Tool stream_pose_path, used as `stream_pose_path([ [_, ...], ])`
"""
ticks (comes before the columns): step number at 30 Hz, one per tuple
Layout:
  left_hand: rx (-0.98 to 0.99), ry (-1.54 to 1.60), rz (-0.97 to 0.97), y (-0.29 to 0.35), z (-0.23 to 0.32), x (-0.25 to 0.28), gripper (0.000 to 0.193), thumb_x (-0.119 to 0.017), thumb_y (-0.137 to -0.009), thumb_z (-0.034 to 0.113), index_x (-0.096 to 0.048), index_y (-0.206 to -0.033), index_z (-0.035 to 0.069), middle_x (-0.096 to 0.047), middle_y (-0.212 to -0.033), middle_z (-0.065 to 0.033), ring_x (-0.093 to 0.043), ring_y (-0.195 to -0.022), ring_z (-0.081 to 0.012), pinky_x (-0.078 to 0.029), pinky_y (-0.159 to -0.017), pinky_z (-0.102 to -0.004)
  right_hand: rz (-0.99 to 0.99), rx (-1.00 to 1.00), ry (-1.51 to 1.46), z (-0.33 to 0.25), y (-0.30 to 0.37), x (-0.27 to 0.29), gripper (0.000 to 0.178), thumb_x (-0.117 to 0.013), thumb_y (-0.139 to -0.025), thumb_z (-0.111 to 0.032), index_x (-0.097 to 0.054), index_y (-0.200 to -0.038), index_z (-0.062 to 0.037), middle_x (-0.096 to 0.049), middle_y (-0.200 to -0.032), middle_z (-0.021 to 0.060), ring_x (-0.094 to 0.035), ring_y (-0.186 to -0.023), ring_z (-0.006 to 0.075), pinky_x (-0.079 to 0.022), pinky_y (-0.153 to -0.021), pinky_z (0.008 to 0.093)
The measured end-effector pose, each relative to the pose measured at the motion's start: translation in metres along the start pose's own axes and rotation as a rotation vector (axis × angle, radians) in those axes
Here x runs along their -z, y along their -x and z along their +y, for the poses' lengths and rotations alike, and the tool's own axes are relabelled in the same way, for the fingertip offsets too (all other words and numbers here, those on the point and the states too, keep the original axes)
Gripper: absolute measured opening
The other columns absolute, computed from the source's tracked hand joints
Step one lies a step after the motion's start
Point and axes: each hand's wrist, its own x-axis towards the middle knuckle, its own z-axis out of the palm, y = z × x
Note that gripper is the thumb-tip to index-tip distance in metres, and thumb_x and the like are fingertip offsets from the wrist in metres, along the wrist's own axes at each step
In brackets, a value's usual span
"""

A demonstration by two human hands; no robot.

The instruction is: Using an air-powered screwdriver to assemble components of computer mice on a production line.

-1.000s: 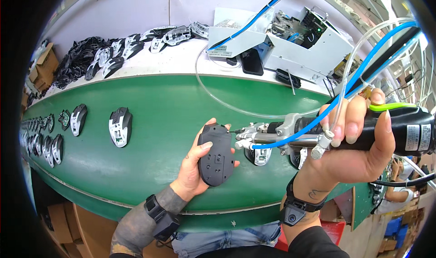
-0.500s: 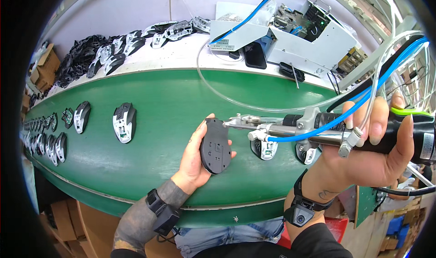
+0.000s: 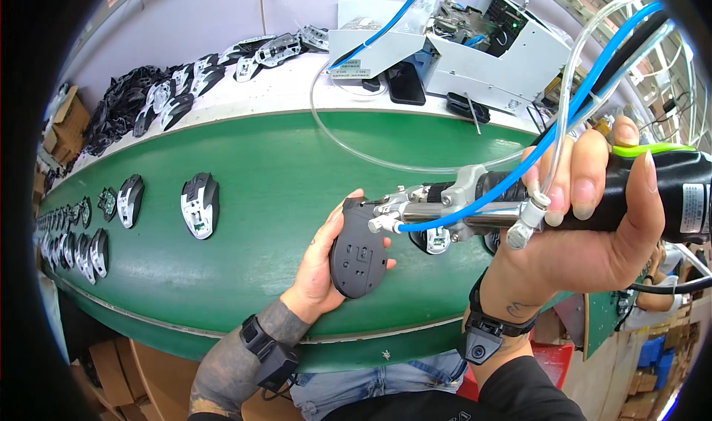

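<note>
Over the middle of the green belt, my left hand [image 3: 317, 273] grips a computer mouse [image 3: 359, 258] with its dark underside turned up. Wrapped round a black screwdriver with an air hose [image 3: 475, 199] is my right hand [image 3: 593, 206]; the tool lies nearly level and points left. Its metal tip end meets the upper part of the mouse, and the fittings there hide the exact contact. Partly behind the tool, a white and black mouse [image 3: 433, 240] rests on the belt.
A single open mouse [image 3: 200, 206] and rows of others lie left on the green belt [image 3: 267, 161]. Mouse shells [image 3: 278, 50] line the white ledge behind. A white machine [image 3: 482, 69], a phone [image 3: 406, 84] and a clear tube [image 3: 348, 143] are at the back. Blue hose [image 3: 564, 117] hangs right.
The screwdriver has shifted left, its tip now over the upper part of the mouse instead of at its edge. The mouse sits slightly lower in view.
</note>
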Motion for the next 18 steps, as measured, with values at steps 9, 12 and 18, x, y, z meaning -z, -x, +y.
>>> stream_pose_path([
  [9, -0.023, -0.091, -0.039, 0.002, 0.003, 0.0, 0.05, -0.044, -0.092, 0.034, -0.032, -0.135, 0.012, -0.049, -0.12, -0.0129, -0.057, -0.096, -0.0248, -0.052, -0.079, -0.0447, -0.06, -0.006, 0.044, -0.007, -0.002, -0.011, 0.026, -0.043, -0.089, -0.027, -0.043, -0.101, -0.004, -0.044, -0.061, 0.0021, -0.042, -0.049, 0.0128, -0.038, -0.053, 0.0283],
  [12, -0.159, -0.256, 0.242, 0.0, 0.014, 0.011, 0.045, -0.048, -0.091, 0.03, -0.038, -0.131, 0.012, -0.051, -0.111, -0.0076, -0.056, -0.091, -0.0188, -0.053, -0.073, -0.038, -0.12, 0.042, 0.092, 0.005, -0.004, -0.007, 0.053, -0.051, -0.087, -0.05, -0.046, -0.107, -0.0012, -0.049, -0.07, 0.0046, -0.046, -0.055, 0.0136, -0.041, -0.055, 0.0258],
  [18, -0.174, 0.097, 0.232, -0.004, 0.031, 0.025, 0.041, -0.048, -0.09, 0.032, -0.042, -0.127, 0.014, -0.051, -0.11, -0.0057, -0.056, -0.091, -0.0206, -0.053, -0.073, -0.0404, 0.107, 0.001, 0.466, 0.014, -0.003, -0.029, 0.074, -0.051, -0.079, -0.062, -0.044, -0.114, 0.0023, -0.051, -0.074, 0.0071, -0.052, -0.069, 0.0149, -0.047, -0.069, 0.0265],
])
